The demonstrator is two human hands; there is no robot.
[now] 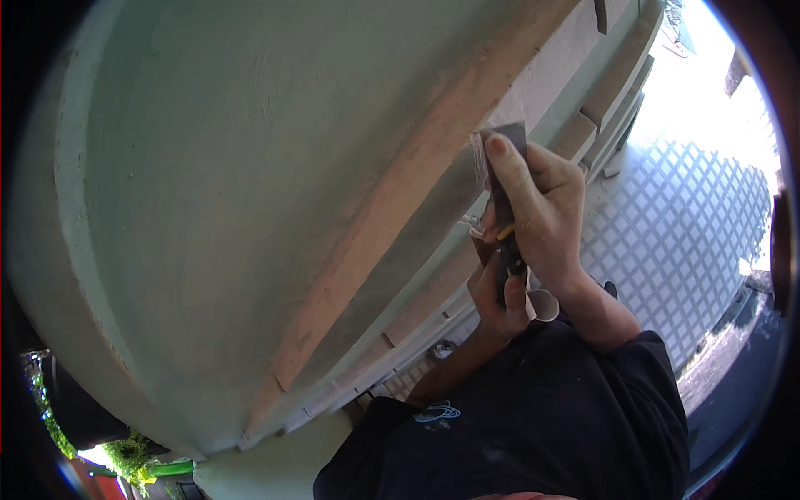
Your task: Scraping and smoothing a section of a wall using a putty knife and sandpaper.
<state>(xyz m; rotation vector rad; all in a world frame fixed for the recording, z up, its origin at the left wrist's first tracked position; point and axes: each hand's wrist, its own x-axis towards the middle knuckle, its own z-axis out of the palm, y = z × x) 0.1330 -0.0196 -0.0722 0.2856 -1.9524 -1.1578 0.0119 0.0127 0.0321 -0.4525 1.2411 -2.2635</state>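
Note:
My right hand (pixel 546 200) is closed on a dark, flat scraper blade (pixel 510 136), its thumb pressed along the face. The blade's top edge is against or very near the side of a reddish-brown strip (pixel 421 162). Just below, my left hand (pixel 493 304) wraps round a black-and-yellow handle (pixel 510 250). Whether handle and blade are one tool is hidden between the hands. Pale smears of paste-like material (pixel 475 225) show beside the left fingers. A pale rounded piece (pixel 544 306) sticks out by the left hand; its kind is unclear.
A large curved grey-green surface (pixel 225 183) fills the left and middle, crossed by the raised strip. More stepped strips (pixel 575 137) run along its right side. Lattice-patterned paving (pixel 675 233) lies at the right. Green plants (pixel 129 458) show at the lower left.

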